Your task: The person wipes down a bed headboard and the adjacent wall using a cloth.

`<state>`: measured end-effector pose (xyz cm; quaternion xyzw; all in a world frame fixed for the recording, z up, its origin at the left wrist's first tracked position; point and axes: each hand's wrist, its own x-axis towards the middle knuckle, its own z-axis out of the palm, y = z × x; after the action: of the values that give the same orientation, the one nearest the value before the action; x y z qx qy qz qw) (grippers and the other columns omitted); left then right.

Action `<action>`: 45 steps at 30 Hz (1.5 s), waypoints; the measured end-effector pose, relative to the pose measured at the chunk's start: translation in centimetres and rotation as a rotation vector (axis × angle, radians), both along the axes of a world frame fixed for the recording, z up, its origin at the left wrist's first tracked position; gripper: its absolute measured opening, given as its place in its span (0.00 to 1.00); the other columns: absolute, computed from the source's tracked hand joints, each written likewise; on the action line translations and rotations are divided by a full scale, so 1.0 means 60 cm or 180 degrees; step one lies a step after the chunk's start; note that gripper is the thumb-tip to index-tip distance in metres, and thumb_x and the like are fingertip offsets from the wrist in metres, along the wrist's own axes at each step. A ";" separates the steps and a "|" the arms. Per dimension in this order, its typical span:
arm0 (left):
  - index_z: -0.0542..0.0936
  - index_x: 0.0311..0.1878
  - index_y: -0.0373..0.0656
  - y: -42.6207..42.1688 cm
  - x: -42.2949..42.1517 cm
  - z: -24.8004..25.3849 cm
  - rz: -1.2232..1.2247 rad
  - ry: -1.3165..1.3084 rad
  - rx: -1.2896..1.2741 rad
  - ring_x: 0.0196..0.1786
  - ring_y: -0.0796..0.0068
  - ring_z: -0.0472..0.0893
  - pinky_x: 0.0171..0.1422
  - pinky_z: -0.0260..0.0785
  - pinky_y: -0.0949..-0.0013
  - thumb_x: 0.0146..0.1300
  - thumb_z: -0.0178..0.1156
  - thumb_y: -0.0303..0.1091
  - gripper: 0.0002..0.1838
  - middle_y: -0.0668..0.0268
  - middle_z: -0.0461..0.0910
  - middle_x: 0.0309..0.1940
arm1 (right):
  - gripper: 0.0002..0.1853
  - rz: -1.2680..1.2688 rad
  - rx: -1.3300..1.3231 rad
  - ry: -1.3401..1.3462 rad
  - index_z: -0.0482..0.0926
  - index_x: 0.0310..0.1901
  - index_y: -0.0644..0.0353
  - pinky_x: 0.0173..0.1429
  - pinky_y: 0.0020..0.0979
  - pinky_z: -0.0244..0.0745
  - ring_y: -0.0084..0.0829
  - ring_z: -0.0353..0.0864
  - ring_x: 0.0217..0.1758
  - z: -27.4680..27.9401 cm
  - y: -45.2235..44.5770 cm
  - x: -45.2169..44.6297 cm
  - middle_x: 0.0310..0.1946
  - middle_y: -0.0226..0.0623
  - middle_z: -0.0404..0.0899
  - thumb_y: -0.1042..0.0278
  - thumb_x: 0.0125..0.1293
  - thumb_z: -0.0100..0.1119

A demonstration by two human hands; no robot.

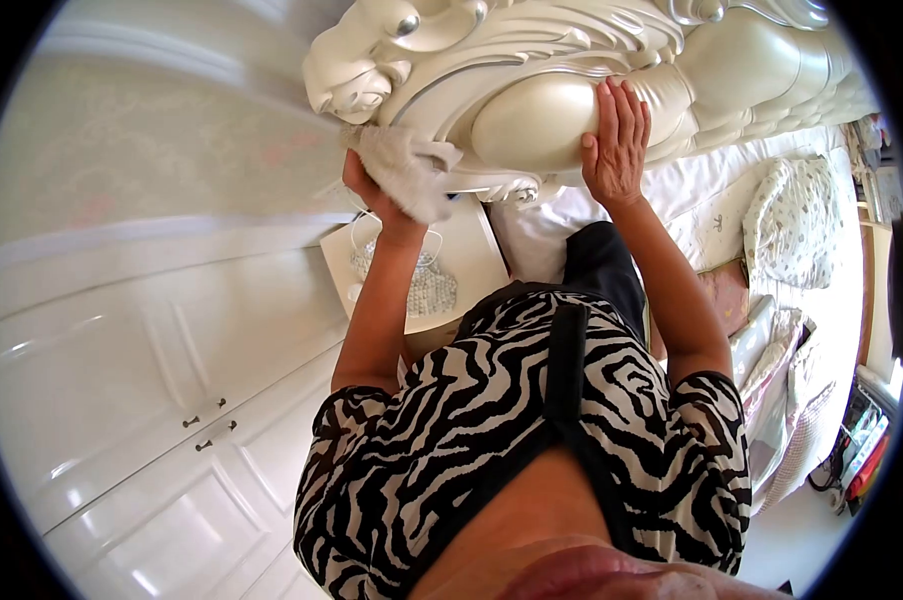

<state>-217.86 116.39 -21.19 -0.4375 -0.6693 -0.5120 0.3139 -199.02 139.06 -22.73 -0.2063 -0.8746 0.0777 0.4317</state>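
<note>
My left hand (382,197) grips a pale, fluffy cleaning cloth (400,165) against the carved lower left end of a cream headboard (532,120). The cloth hides most of its fingers. Flat on the smooth padded part of the headboard lies my right hand (620,145), with fingers stretched out and nothing held. Scrollwork with silver lines runs along the headboard's edge near both hands.
Below my left hand stands a bedside table (482,255) with a beaded lamp (432,290) on it. White cabinets (142,370) line the left. To the right is a bed with white bedding (662,190) and a patterned pillow (794,220).
</note>
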 end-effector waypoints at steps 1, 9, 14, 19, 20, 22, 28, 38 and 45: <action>0.75 0.60 0.34 0.002 -0.011 -0.003 -0.0086 0.0179 -0.0022 0.65 0.51 0.68 0.68 0.64 0.52 0.61 0.68 0.36 0.26 0.52 0.63 0.62 | 0.31 -0.0029 0.0033 0.0094 0.64 0.74 0.60 0.81 0.50 0.44 0.47 0.58 0.79 -0.007 0.001 -0.005 0.74 0.42 0.64 0.48 0.78 0.37; 0.79 0.58 0.32 0.025 0.018 0.060 0.0665 0.0919 -0.0524 0.63 0.50 0.71 0.65 0.68 0.53 0.61 0.70 0.33 0.24 0.51 0.60 0.63 | 0.33 -0.0120 0.0205 0.0169 0.62 0.74 0.64 0.81 0.50 0.43 0.49 0.59 0.78 -0.019 0.004 -0.016 0.73 0.48 0.66 0.47 0.80 0.31; 0.79 0.56 0.30 0.039 0.030 0.094 0.0689 0.0975 -0.0587 0.59 0.52 0.72 0.60 0.70 0.55 0.59 0.71 0.33 0.24 0.50 0.61 0.63 | 0.33 -0.0114 0.0224 0.0303 0.63 0.73 0.64 0.81 0.51 0.43 0.49 0.59 0.78 -0.021 0.005 -0.023 0.72 0.46 0.66 0.46 0.79 0.32; 0.86 0.43 0.46 0.089 0.051 0.141 0.0933 0.1196 -0.0535 0.52 0.60 0.73 0.54 0.64 0.58 0.62 0.64 0.34 0.08 0.63 0.74 0.58 | 0.33 -0.0103 0.0272 0.0346 0.63 0.73 0.64 0.80 0.51 0.43 0.49 0.60 0.77 -0.022 0.005 -0.027 0.72 0.46 0.66 0.47 0.78 0.33; 0.87 0.42 0.49 0.102 0.057 0.157 0.1089 0.1358 -0.0542 0.52 0.63 0.75 0.54 0.64 0.60 0.63 0.63 0.34 0.07 0.68 0.77 0.56 | 0.33 -0.0091 0.0270 0.0351 0.63 0.73 0.64 0.80 0.51 0.43 0.49 0.60 0.77 -0.022 0.004 -0.027 0.72 0.46 0.66 0.47 0.78 0.33; 0.87 0.43 0.51 0.130 0.061 0.167 0.1222 0.1545 -0.0392 0.54 0.67 0.76 0.53 0.65 0.62 0.61 0.64 0.34 0.08 0.70 0.77 0.58 | 0.33 -0.0067 0.0264 0.0320 0.63 0.73 0.64 0.80 0.51 0.43 0.49 0.60 0.77 -0.020 0.004 -0.023 0.72 0.46 0.66 0.47 0.79 0.33; 0.86 0.48 0.43 0.020 0.031 0.137 0.1216 0.1617 -0.1039 0.50 0.61 0.78 0.52 0.70 0.61 0.61 0.66 0.30 0.12 0.62 0.79 0.56 | 0.33 -0.0030 0.0324 0.0102 0.65 0.73 0.64 0.80 0.51 0.46 0.49 0.60 0.77 -0.015 0.012 -0.008 0.71 0.46 0.67 0.46 0.79 0.34; 0.86 0.45 0.41 0.091 0.035 0.173 0.0423 0.1660 -0.0886 0.42 0.64 0.77 0.43 0.68 0.65 0.58 0.66 0.30 0.11 0.62 0.76 0.52 | 0.32 0.0000 0.0252 0.0270 0.66 0.72 0.63 0.80 0.50 0.44 0.47 0.60 0.78 -0.024 0.012 -0.014 0.72 0.44 0.67 0.47 0.78 0.35; 0.85 0.47 0.43 0.177 0.096 0.231 0.0468 0.1626 -0.0982 0.44 0.65 0.79 0.45 0.72 0.66 0.59 0.62 0.31 0.13 0.66 0.76 0.47 | 0.32 -0.0042 0.0417 0.0156 0.65 0.73 0.63 0.80 0.51 0.45 0.48 0.59 0.78 -0.033 0.018 -0.008 0.73 0.44 0.65 0.47 0.78 0.36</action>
<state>-212.08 126.99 -7.36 -0.5450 -0.6684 -0.2537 0.4380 -199.50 140.13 -24.70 -0.1814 -0.8656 0.0225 0.4662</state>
